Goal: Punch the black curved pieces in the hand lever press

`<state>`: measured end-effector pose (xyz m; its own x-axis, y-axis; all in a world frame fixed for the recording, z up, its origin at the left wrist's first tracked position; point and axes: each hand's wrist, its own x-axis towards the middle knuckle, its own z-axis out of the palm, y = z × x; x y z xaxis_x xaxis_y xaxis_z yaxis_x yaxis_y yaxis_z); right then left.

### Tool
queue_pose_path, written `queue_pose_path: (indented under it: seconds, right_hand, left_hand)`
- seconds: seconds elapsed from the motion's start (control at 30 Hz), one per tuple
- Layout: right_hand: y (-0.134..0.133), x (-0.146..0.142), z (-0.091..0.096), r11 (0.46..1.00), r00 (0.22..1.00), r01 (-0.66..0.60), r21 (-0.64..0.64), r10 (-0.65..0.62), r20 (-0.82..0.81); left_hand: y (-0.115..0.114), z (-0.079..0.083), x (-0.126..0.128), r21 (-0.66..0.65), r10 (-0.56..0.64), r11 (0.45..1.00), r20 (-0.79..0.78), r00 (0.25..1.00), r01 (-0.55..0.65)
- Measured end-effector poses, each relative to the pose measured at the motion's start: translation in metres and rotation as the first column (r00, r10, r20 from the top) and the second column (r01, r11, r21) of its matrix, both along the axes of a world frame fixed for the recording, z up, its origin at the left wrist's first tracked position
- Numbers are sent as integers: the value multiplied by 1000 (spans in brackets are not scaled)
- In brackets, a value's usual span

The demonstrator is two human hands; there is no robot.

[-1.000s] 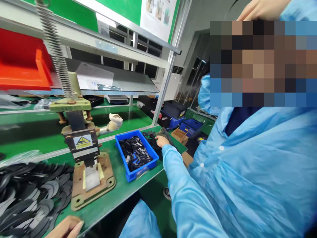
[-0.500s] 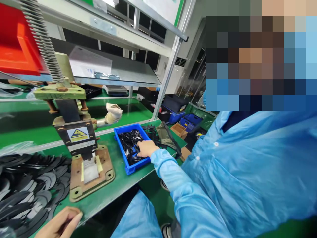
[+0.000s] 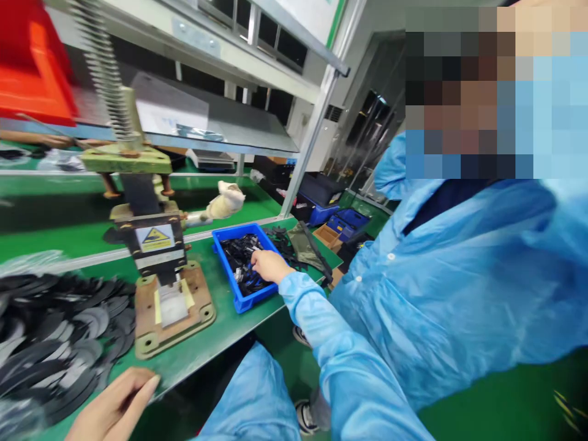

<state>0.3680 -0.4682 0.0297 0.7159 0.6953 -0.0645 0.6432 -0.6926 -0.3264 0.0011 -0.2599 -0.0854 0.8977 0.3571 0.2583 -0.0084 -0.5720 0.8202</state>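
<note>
My right hand [image 3: 269, 264], in a light blue sleeve, reaches into a blue bin [image 3: 228, 283] of small black parts [image 3: 239, 252]. Its fingers are curled down among the parts, and what they grip is hidden. My left hand [image 3: 114, 405] lies at the near edge of the green bench [image 3: 215, 334], fingers stretched and loosely together, holding nothing. It rests just in front of a heap of flat black curved pieces [image 3: 50, 340]. Between the two hands stands a hand press [image 3: 154, 245] with a warning label, a tall spring and a rusty base plate.
A person in a light blue coat [image 3: 459, 282] leans in close on my right, one hand raised to the head. A cloth-wrapped press lever [image 3: 226, 201] juts out over the bench. Beyond the bin lie more black parts and a dark pouch [image 3: 307, 244]. Shelves with a red bin [image 3: 32, 67] overhang the bench.
My right hand came back from the parts beyond the bin and went down into the bin. My left hand stayed at the bench edge.
</note>
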Motion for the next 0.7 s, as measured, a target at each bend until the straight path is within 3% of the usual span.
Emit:
queue_pose_path:
  seconds: [0.07, 0.13, 0.27, 0.37, 0.47, 0.57, 0.7]
  right_hand:
    - [-5, -4, 4, 974, 999, 29, 225, -23, -30]
    - [-7, -16, 5, 904, 995, 59, 424, -18, -99]
    - [-2, -70, -4, 739, 950, 76, 670, 151, -275]
    - [10, -123, -18, 657, 856, 98, 748, 328, -400]
    - [27, -164, -30, 628, 729, 130, 767, 464, -504]
    - [41, -185, -38, 628, 630, 159, 762, 530, -568]
    - [47, -196, -45, 643, 598, 170, 747, 535, -597]
  left_hand:
    - [4, -6, -1, -5, -13, 1000, 10, 1000, 13]
    - [5, -5, -1, -16, -10, 1000, 37, 999, 11]
    - [-2, 28, 6, 1, 14, 1000, 166, 986, -15]
    - [-11, 63, 19, 63, 6, 998, 274, 962, -24]
    - [-13, 80, 31, 164, -73, 986, 298, 952, 24]
    - [-12, 75, 32, 224, -95, 974, 332, 939, 19]
    - [-12, 58, 22, 130, 29, 989, 314, 949, -74]
